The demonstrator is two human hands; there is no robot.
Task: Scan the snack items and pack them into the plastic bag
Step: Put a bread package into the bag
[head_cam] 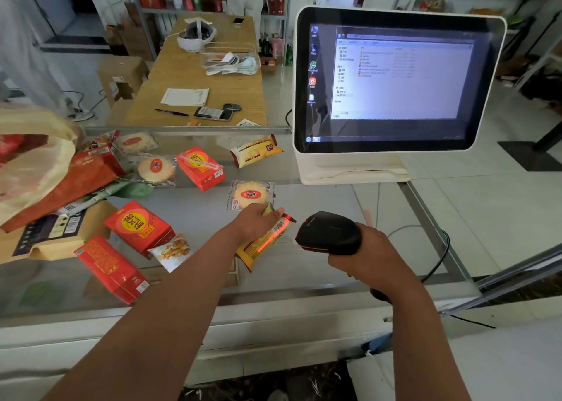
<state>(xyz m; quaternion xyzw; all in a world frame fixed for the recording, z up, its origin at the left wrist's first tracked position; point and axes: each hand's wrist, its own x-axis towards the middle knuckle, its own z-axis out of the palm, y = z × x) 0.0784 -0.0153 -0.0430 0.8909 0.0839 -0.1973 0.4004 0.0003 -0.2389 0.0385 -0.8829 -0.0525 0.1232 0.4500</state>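
Note:
My left hand (pixel 257 221) grips a yellow snack packet (pixel 264 242) over the glass counter, barcode side turned to the right. My right hand (pixel 369 250) holds a black barcode scanner (pixel 330 233) pointed at the packet, and a red scan line lies across the barcode. The translucent plastic bag (pixel 33 160) lies at the far left with red packets inside. Loose snacks are spread on the counter: red boxes (pixel 138 225), round rice crackers (pixel 251 194) and a yellow packet (pixel 257 151).
A white touchscreen register (pixel 395 81) stands at the back right of the glass counter (pixel 304 285). A brown paper pouch (pixel 51 236) lies at the left. Beyond the counter stands a wooden table (pixel 197 75) with papers and phones. The scanner cable (pixel 441 257) trails right.

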